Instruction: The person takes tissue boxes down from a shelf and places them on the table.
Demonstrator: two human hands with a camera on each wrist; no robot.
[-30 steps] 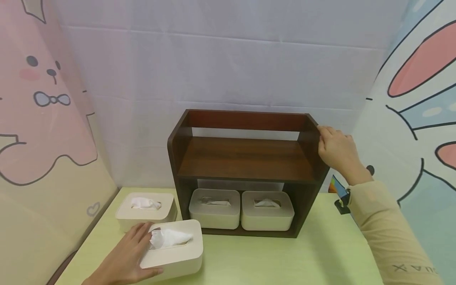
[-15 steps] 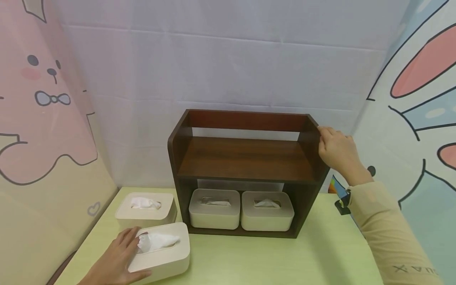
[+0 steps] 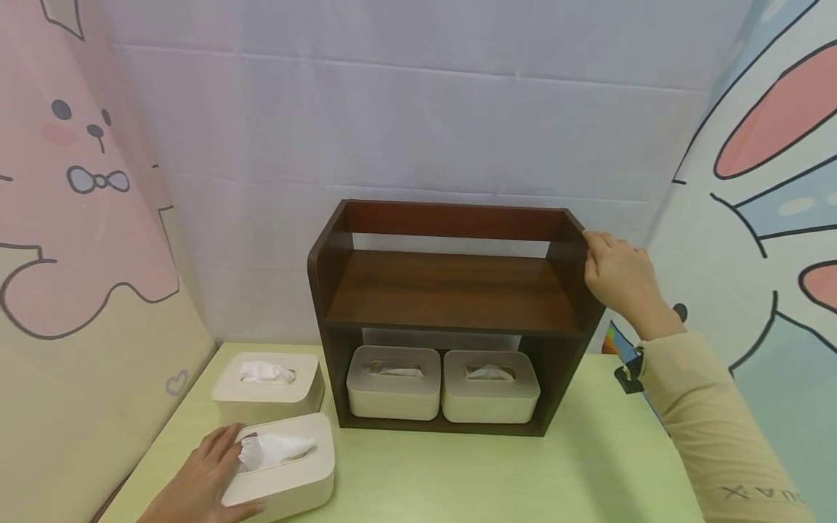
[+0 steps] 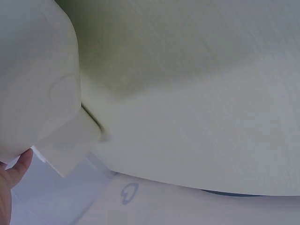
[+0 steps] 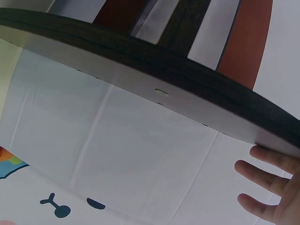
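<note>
My left hand (image 3: 204,479) grips a cream tissue box (image 3: 281,468) from its left end, thumb along the front side and fingers on the far edge. White tissue sticks out of its slot. In the left wrist view, a fingertip and part of the box (image 4: 37,79) show at the left. My right hand (image 3: 621,280) rests against the right side panel of a dark brown two-tier shelf (image 3: 451,290), near its top. The right wrist view shows straight, spread fingers (image 5: 260,173) at the panel's outer face; the thumb is hidden there.
Two tissue boxes, one on the left (image 3: 394,385) and one on the right (image 3: 492,388), stand in the lower tier. Another tissue box (image 3: 268,381) sits behind the gripped one, on the pale green table (image 3: 458,479). A white cloth (image 3: 418,109) hangs behind.
My left hand has drawn the tissue box leftward and toward me, away from the shelf's front. The right hand has stayed at the shelf's side panel.
</note>
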